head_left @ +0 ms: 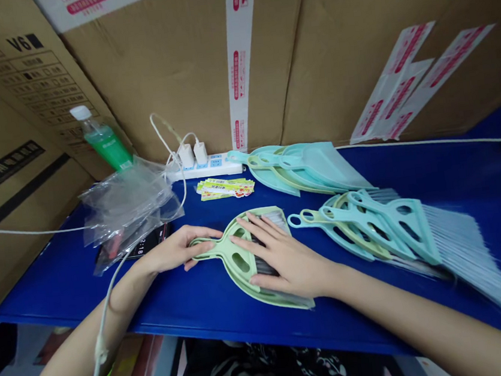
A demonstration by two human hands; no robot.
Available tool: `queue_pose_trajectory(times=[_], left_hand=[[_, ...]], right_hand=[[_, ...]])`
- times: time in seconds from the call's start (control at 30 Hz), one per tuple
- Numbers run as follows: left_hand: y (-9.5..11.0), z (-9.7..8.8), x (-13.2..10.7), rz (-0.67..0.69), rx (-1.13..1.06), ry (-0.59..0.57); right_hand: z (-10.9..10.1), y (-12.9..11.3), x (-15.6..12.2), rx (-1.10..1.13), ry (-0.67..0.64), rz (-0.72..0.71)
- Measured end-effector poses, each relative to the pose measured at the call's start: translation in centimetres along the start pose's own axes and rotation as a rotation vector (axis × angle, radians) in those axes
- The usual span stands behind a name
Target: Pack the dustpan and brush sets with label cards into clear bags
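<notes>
A pale green dustpan [241,264] lies on the blue table [457,176] with a small brush nested in it, grey bristles showing. My left hand [174,251] is wrapped round the paired handles at their left end. My right hand [281,257] lies flat on top of the brush and pan, fingers stretched out and slightly apart, pressing down.
Right of my hands lies a fanned pile of several teal and green brushes [386,230]. Behind them sit stacked dustpans [302,167]. Clear plastic bags [128,205], a phone [148,242], a green bottle [102,138], a power strip [203,166] and printed labels [226,188] sit left and back. Cardboard boxes [351,37] form the wall.
</notes>
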State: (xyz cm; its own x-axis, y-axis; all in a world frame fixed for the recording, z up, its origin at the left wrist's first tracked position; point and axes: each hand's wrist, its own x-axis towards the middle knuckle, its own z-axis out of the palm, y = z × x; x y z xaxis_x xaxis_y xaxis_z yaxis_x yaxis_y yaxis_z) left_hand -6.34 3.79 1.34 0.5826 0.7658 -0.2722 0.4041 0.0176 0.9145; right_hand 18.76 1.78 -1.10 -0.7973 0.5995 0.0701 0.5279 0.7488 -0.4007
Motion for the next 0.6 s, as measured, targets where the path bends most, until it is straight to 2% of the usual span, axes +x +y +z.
queue_pose_trajectory(times=[0.27,0.6], left_hand=[[0.1,0.2,0.0,-0.006,0.1,0.049],[-0.2,0.0,0.0,0.024,0.06,-0.009]], right_hand=[[0.1,0.1,0.2,-0.049,-0.009,0.009],[0.1,0.6,-0.8,-0.154,0.019,0.068]])
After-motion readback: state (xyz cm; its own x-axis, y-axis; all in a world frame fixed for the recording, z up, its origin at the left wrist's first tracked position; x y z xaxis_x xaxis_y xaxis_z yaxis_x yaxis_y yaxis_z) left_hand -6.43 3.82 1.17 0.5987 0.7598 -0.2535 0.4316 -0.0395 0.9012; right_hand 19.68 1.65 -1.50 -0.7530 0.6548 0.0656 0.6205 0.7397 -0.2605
